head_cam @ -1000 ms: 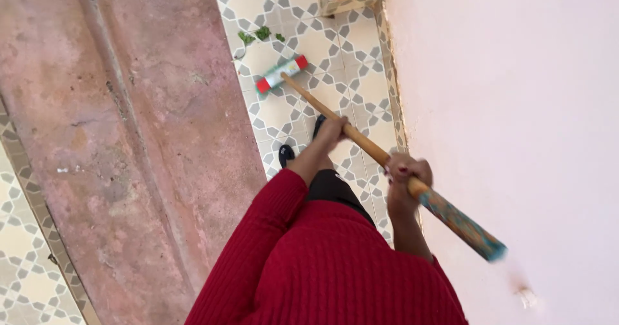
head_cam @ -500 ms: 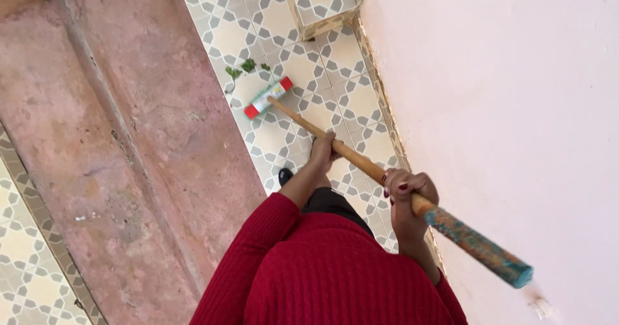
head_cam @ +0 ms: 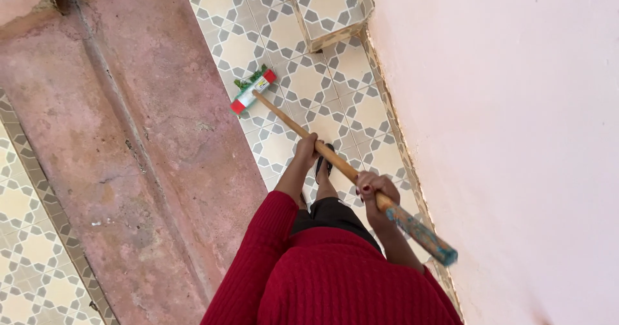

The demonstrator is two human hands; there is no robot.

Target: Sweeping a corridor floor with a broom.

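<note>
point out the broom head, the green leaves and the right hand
broom head (head_cam: 252,92), head view, middle of the white block between its red ends
green leaves (head_cam: 248,80), head view, on the clump beside the block
right hand (head_cam: 376,190), head view, knuckles around the wooden handle

Both hands are closed in fists: the left hand (head_cam: 308,146) stretched forward, the right hand (head_cam: 374,188) drawn back, elbow bent.

Only label-type thing here is the sticker (head_cam: 252,93) on the broom head (head_cam: 253,91), sitting on the patterned tile floor (head_cam: 303,80) near the pink strip. It's a small whitish rectangle with bits of green and colour, between the head's two red ends. No packages, signs or screens.
</note>
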